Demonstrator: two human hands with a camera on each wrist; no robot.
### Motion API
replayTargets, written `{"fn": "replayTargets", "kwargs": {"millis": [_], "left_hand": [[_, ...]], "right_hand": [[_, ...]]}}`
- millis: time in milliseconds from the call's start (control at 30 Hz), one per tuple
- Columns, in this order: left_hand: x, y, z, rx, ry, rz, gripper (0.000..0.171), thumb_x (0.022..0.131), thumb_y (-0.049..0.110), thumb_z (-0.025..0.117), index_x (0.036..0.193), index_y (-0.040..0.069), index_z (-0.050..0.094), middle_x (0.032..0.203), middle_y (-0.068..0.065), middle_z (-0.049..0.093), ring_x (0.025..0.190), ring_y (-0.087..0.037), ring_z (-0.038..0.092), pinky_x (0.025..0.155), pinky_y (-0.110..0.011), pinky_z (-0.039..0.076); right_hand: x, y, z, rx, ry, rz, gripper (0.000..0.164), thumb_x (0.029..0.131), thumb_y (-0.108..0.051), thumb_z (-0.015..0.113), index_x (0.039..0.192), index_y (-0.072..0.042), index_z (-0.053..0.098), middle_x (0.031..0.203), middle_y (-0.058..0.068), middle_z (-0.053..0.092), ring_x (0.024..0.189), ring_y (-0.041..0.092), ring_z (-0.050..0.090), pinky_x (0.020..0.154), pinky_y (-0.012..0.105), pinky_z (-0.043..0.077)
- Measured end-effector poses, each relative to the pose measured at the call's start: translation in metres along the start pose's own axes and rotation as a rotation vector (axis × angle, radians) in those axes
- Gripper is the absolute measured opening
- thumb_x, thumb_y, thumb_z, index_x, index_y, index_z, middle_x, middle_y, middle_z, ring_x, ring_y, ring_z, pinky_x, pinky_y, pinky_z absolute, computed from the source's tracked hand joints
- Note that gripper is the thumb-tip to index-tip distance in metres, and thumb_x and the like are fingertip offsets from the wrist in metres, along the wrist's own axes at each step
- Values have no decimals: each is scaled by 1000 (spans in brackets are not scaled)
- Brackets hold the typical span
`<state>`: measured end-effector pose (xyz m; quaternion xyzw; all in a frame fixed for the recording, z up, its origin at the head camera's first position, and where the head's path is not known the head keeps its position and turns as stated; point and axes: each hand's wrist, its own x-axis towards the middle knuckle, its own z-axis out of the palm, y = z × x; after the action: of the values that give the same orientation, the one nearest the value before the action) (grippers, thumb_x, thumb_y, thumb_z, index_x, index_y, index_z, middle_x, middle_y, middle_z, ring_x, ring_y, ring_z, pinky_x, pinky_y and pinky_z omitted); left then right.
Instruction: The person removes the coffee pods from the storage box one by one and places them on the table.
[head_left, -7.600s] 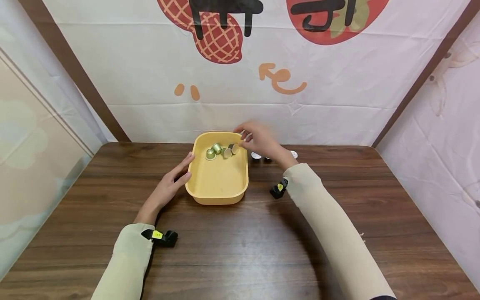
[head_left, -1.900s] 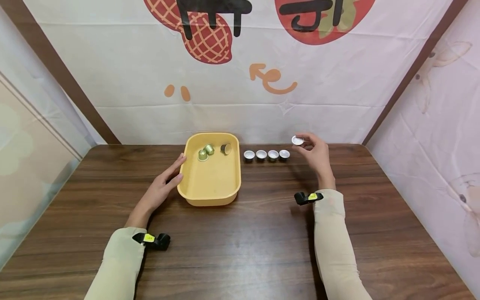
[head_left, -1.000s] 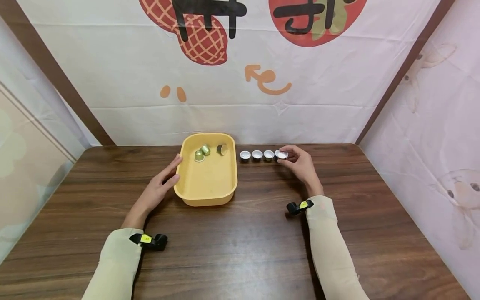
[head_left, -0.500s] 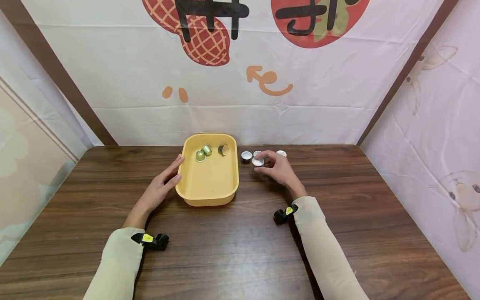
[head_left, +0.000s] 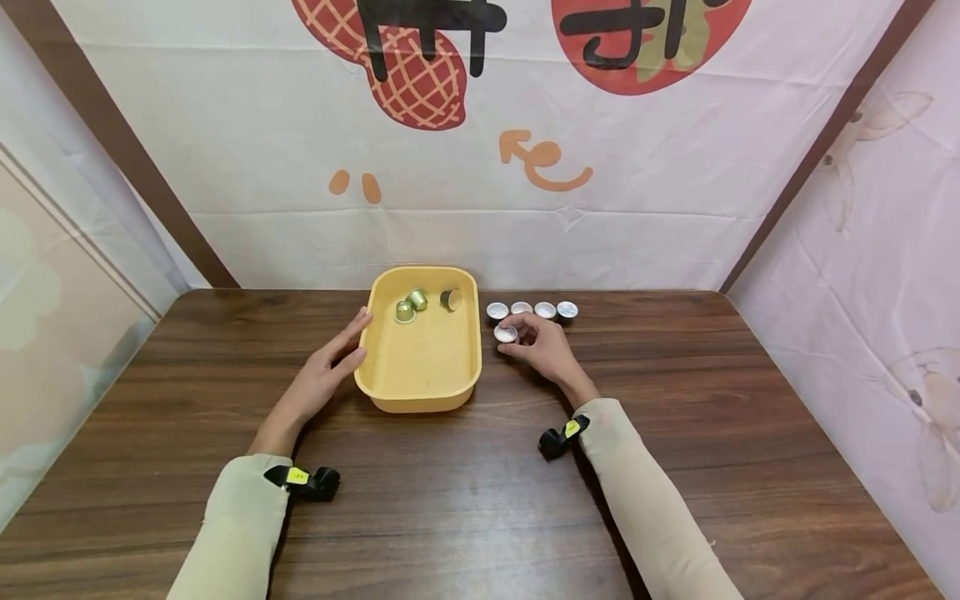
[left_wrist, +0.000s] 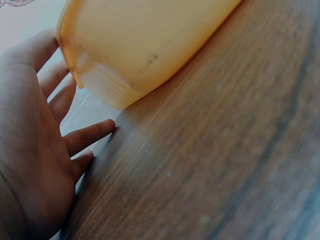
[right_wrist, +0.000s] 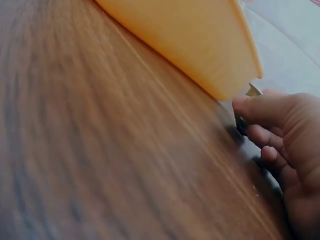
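Observation:
My right hand (head_left: 542,343) pinches a coffee capsule (head_left: 506,334) between thumb and fingers, its silver lid facing up, just in front of the left part of a row. In the right wrist view the held capsule (right_wrist: 254,91) is mostly hidden by the thumb. The row, several capsules (head_left: 545,311) with silver lids up, runs rightward from the yellow bin (head_left: 420,403). Inside the bin lie two green capsules (head_left: 405,312) and one dark capsule (head_left: 451,299). My left hand (head_left: 318,379) rests its straight fingers against the bin's left rim, the thumb lower along the same side.
A dark wood-grain table (head_left: 465,500) carries everything. Behind its far edge hangs a white printed cloth (head_left: 637,233), close behind the bin and the row. Another cloth (head_left: 862,292) borders the right side.
Since 7.6 s ago a capsule has left the bin. My right hand carried a capsule from right of the row leftward to in front of its left part. My left hand stays at the bin.

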<state>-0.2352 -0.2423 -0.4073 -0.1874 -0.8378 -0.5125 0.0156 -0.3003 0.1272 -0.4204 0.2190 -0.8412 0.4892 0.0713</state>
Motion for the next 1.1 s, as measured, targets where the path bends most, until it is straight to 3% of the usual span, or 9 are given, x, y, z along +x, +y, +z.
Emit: {"fn": "replayTargets", "kwargs": {"millis": [433, 700, 833, 1100], "left_hand": [[0, 3, -2, 4, -1, 7, 54, 101, 17, 49, 152, 21, 30, 158, 7, 14, 144, -16, 12, 110, -57, 14], [-4, 32, -1, -26, -20, 16, 53, 101, 12, 48, 150, 4, 29, 158, -10, 13, 144, -28, 11, 108, -61, 14], [-6, 39, -1, -18, -25, 17, 53, 101, 10, 47, 150, 4, 29, 158, -12, 14, 144, -30, 11, 108, -60, 16], [-7, 38, -1, -27, -14, -5, 53, 101, 11, 48, 150, 7, 30, 158, -10, 14, 144, -27, 12, 109, -59, 15]], "right_hand": [[4, 2, 4, -80, 20, -22, 29, 73, -15, 85, 99, -16, 71, 74, -5, 63, 65, 11, 57, 57, 25, 46], [1, 4, 1, -84, 23, -25, 30, 74, -19, 85, 100, -17, 70, 78, -5, 64, 67, 11, 58, 59, 25, 47], [-2, 3, 0, -73, 27, -29, 32, 73, -22, 85, 101, -16, 70, 79, -5, 64, 67, 11, 59, 59, 25, 48], [-4, 4, -6, -7, 6, -52, 35, 75, -24, 84, 105, -13, 69, 85, 0, 66, 69, 13, 61, 61, 26, 48]]}}
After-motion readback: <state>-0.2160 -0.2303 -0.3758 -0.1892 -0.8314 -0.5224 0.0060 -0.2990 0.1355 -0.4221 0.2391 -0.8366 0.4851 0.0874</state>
